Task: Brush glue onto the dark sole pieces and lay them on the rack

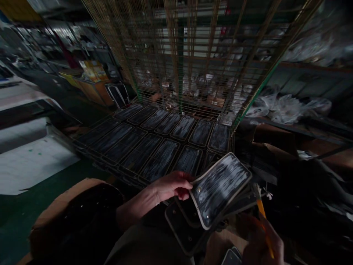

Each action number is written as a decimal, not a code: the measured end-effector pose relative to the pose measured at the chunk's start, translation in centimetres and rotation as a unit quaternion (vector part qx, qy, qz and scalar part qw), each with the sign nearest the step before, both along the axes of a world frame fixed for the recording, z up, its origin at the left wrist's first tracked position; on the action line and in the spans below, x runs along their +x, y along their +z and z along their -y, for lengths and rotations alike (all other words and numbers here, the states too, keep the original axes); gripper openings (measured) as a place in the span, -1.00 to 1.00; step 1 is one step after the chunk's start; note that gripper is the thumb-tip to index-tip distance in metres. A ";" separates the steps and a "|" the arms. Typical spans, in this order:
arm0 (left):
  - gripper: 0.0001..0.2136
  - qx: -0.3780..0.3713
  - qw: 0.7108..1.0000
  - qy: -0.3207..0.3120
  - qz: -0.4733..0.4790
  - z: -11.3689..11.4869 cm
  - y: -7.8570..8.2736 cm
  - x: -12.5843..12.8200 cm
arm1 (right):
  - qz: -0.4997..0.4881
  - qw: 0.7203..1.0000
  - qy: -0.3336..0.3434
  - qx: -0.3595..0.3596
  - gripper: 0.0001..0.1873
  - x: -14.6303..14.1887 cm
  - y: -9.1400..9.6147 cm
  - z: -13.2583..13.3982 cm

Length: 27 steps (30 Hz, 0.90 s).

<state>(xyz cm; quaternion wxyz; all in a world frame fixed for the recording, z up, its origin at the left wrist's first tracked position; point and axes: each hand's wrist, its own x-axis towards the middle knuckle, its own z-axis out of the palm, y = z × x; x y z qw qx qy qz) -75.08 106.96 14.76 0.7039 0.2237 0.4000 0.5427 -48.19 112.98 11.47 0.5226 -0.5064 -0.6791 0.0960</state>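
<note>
The left hand [179, 186] grips the near left edge of a dark panel [220, 189] between thumb and fingers. The panel has rounded corners, a pale rim, a whitish streaked coating on its upper face and two small round metal fittings near its left end. It is held tilted, in front of the person, above a pile of black panels [179, 228] whose edges show beneath it; the count of that pile cannot be established. The right hand [271, 237], in deep shadow at the lower right, is closed around the orange handle of a brush [261, 206]. The brush points upward, its pale bristles just beside the right end of the held panel; whether they touch it cannot be determined. Beyond the left hand, streaked panels [160, 158] lie flat in rows on a dark wire rack [110, 166], most showing similar whitish streaks. A tall wire grid [179, 55] with green uprights rises behind them. Clear plastic bags [289, 108] rest on a shelf at the right. At the left, a white surface [30, 158] stands above a green floor [16, 224], and a yellow carton [95, 71] sits farther back. Lighting is poor; the lower right area is largely unreadable.
</note>
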 end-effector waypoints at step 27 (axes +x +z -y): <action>-0.78 0.118 0.975 -0.057 0.181 -3.7 -3.7 3.2 | -0.165 0.978 -0.071 -0.109 -0.58 -4.3 -4.1 8.6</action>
